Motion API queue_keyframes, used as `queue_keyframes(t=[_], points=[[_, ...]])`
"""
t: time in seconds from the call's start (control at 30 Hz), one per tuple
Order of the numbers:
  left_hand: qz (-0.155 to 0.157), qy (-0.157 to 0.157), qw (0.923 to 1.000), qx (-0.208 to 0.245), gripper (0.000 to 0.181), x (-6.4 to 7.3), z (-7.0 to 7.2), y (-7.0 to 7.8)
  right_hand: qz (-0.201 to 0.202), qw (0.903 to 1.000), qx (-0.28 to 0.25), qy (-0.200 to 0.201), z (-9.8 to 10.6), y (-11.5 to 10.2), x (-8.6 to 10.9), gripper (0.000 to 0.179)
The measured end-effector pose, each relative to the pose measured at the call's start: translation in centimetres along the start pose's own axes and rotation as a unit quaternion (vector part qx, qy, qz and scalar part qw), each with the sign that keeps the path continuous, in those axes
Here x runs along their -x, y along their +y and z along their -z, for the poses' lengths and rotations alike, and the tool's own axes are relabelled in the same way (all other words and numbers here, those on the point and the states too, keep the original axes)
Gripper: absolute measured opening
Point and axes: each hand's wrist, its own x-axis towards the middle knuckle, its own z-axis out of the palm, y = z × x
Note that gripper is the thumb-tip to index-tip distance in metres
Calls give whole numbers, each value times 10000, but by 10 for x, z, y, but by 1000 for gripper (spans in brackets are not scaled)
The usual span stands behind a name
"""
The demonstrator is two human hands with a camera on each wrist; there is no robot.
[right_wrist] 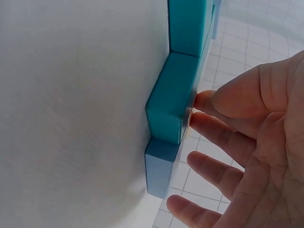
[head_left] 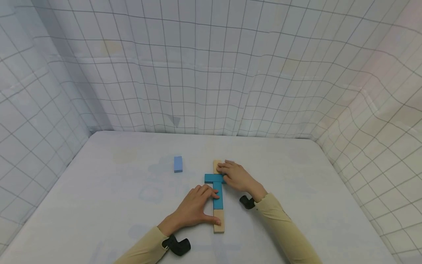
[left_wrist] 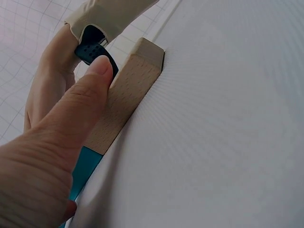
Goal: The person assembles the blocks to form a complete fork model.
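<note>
Flat blocks lie end to end in a line on the table: a near plain wooden block (head_left: 219, 229), a teal block (head_left: 218, 204), a crosswise teal block (head_left: 209, 178) and a far wooden block (head_left: 217, 162). My left hand (head_left: 195, 206) spans the near part, its thumb (left_wrist: 92, 88) on the near wooden block and its fingertips at the lengthwise teal one. Over the far end, my right hand (head_left: 238, 177) has its fingers (right_wrist: 221, 173) spread, the fingertips at the crosswise teal block and the far wooden one.
A separate light-blue block (head_left: 178, 164) lies to the left of the line, on the white table (head_left: 108, 190). Black wrist cameras hang beneath both sleeves (head_left: 280, 220). White cloth with a grid pattern (head_left: 204, 73) surrounds the table at the back and sides.
</note>
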Motion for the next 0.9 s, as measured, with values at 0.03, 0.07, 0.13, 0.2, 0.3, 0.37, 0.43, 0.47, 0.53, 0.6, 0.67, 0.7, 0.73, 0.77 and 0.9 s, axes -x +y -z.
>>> queue_keyframes(t=[0.03,0.07,0.13,0.2,0.3,0.37,0.43,0.47,0.53,0.6,0.67,0.7,0.73,0.77,0.9], points=[[-5,12,10000,-2,67,0,0,0,8,10000,4,4,0,0,0,38],[-13,28,10000,2,67,0,0,0,0,10000,28,-4,0,-1,0,38],[-47,77,10000,9,66,0,-1,-1,-36,10000,71,-23,0,-3,1,38],[-67,90,9999,7,66,1,-2,-1,-91,9999,134,-59,0,-4,2,39],[-86,108,9999,31,66,1,-2,-1,-122,9997,176,-66,0,-5,4,39],[-79,81,9999,30,67,1,-3,-2,-144,9997,192,-63,0,-6,5,40],[-83,74,9999,22,67,1,-3,-2,-141,9997,194,-34,-2,-7,6,39],[-73,61,10000,12,67,1,-4,-2,-152,9997,208,-23,-2,-7,7,39],[-49,33,10000,0,67,1,-3,-2,-160,9996,247,-1,-3,-8,9,39],[-24,14,10000,8,67,1,-3,-2,-137,9995,294,35,-5,-9,10,39],[15,-13,10000,31,67,1,-2,-2,-109,9994,313,65,-6,-10,12,38],[22,-17,10000,35,67,1,-2,-1,-93,9994,326,73,-6,-10,13,38],[28,-19,10000,33,67,1,-2,-1,-71,9994,313,94,-6,-11,14,38],[31,-11,10000,32,67,1,-1,-1,-51,9995,301,111,-7,-11,15,38],[-6,50,10000,18,67,0,-1,-1,-25,9996,244,161,-7,-12,17,39]])
